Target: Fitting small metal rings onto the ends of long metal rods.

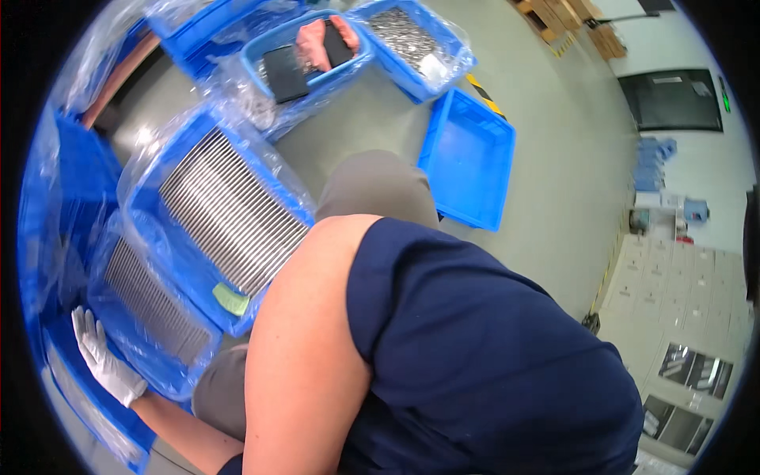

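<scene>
My left hand, in a white glove, is at the lower left with its fingers stretched out and nothing seen in its grasp. It lies against or just above a blue crate, beside a plastic-lined blue bin that holds rows of thin grey metal rods. Farther up is a larger lined blue bin with shiny metal rods in close parallel rows. A pale green slip lies at its near end. My bare right forearm crosses the middle and leaves through the lower edge, so my right hand is out of sight.
At the top, one blue bin holds dark blocks and pink material; another holds many small metal pieces. A blue crate stands on the floor beyond my knee. Blue crates line the left. White cabinets stand at the right.
</scene>
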Demonstrator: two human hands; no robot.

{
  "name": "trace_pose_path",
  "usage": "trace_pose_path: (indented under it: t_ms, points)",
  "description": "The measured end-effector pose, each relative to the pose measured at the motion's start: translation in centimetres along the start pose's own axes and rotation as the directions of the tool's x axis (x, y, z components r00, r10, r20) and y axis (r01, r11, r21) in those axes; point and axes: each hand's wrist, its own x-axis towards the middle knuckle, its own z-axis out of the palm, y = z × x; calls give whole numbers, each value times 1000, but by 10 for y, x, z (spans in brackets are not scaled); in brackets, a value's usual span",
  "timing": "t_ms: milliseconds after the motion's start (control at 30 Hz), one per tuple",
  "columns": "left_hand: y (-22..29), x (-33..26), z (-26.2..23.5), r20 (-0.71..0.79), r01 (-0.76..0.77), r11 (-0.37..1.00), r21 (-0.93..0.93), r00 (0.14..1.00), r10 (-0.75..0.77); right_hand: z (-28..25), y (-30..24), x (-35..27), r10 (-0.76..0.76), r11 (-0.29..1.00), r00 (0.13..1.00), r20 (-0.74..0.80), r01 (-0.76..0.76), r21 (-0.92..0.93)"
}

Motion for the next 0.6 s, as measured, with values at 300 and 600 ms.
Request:
trace_pose_path:
  t_ms: [300,600]
  points:
    - [-20,-22,-11,126,35,999,-38,992,-30,50,92,62,-370,918,866,337,396,-10]
    - [-33,-17,81,531,221,969,111,811,-246,16,7,34,183,977,983,26,-179,-113]
